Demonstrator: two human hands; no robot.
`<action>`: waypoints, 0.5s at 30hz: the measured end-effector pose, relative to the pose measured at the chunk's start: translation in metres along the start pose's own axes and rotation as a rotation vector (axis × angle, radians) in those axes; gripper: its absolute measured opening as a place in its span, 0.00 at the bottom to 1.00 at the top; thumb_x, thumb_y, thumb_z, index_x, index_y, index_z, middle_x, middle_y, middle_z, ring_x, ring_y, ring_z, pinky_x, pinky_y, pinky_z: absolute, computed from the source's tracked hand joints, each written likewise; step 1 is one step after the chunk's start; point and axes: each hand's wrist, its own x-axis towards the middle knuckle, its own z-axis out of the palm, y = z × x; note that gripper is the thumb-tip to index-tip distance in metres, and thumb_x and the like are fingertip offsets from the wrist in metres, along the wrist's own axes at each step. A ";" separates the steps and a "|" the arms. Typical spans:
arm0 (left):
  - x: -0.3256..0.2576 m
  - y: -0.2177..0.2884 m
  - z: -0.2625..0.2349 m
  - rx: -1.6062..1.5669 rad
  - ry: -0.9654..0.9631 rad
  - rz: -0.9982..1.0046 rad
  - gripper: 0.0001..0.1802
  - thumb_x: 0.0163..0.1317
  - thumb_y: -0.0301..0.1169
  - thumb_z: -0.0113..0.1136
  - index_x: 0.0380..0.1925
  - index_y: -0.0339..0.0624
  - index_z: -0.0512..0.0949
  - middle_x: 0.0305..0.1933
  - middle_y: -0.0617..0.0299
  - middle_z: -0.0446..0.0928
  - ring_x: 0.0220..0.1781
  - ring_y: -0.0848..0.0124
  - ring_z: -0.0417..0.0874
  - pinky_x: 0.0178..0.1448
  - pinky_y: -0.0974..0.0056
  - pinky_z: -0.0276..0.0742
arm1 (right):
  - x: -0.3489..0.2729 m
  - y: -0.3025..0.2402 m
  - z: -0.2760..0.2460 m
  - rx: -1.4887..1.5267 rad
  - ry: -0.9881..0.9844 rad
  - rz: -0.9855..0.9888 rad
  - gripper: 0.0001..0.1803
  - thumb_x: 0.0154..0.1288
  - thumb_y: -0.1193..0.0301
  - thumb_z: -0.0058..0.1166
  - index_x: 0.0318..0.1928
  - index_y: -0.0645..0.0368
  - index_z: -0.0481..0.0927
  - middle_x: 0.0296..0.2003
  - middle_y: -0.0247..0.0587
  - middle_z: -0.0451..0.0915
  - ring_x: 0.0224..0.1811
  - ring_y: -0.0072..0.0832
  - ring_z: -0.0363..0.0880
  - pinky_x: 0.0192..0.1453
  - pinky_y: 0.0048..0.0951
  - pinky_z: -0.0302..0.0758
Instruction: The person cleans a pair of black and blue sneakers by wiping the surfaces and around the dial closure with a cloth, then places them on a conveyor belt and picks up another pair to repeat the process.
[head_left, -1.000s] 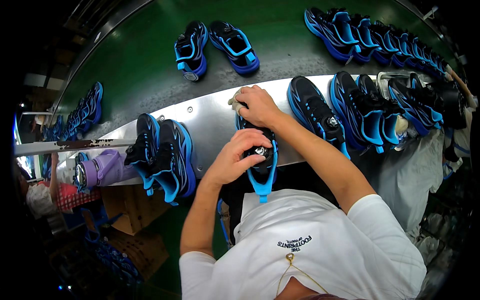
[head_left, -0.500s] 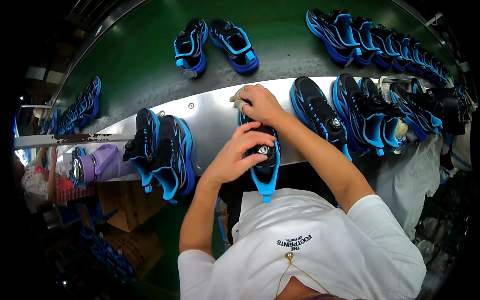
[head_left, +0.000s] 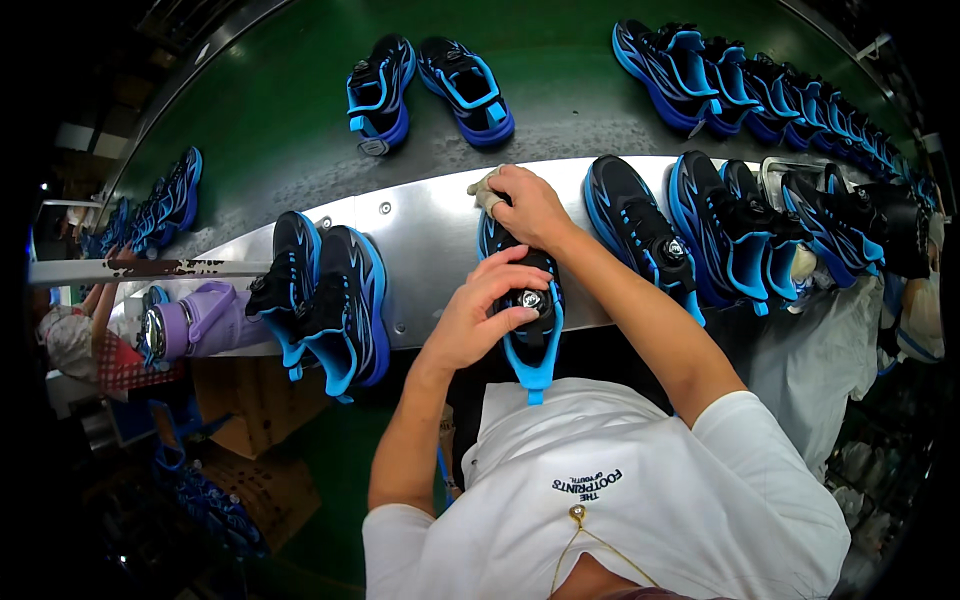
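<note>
Lying under both hands' fingers: shoe.

Your metal ledge carries black-and-blue shoes: a pair at left, one under your hands, more at right. Green conveyor belt behind holds another pair and a shoe row.

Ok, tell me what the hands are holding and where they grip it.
Both hold one black-and-blue shoe: the left hand at the dial on its tongue, the right hand over its toe end.
</note>
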 end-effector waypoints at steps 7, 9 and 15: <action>-0.003 -0.012 0.022 0.010 0.070 0.031 0.13 0.57 0.27 0.62 0.44 0.43 0.79 0.54 0.59 0.81 0.75 0.53 0.60 0.77 0.49 0.48 | 0.000 0.003 0.000 0.028 0.026 0.022 0.11 0.64 0.67 0.54 0.42 0.56 0.86 0.38 0.44 0.80 0.43 0.41 0.78 0.49 0.36 0.74; 0.004 -0.010 0.002 -0.102 -0.107 0.077 0.12 0.58 0.27 0.60 0.44 0.43 0.80 0.55 0.59 0.81 0.77 0.53 0.58 0.78 0.49 0.44 | 0.002 0.004 -0.001 0.085 0.000 0.068 0.12 0.64 0.66 0.55 0.42 0.57 0.85 0.37 0.46 0.80 0.45 0.42 0.78 0.50 0.37 0.74; -0.012 -0.006 0.002 -0.053 0.083 0.004 0.29 0.57 0.34 0.66 0.60 0.44 0.74 0.69 0.54 0.70 0.80 0.52 0.51 0.78 0.49 0.45 | -0.024 -0.042 -0.064 0.000 0.116 -0.131 0.19 0.67 0.64 0.55 0.56 0.53 0.80 0.54 0.50 0.75 0.60 0.45 0.72 0.64 0.40 0.69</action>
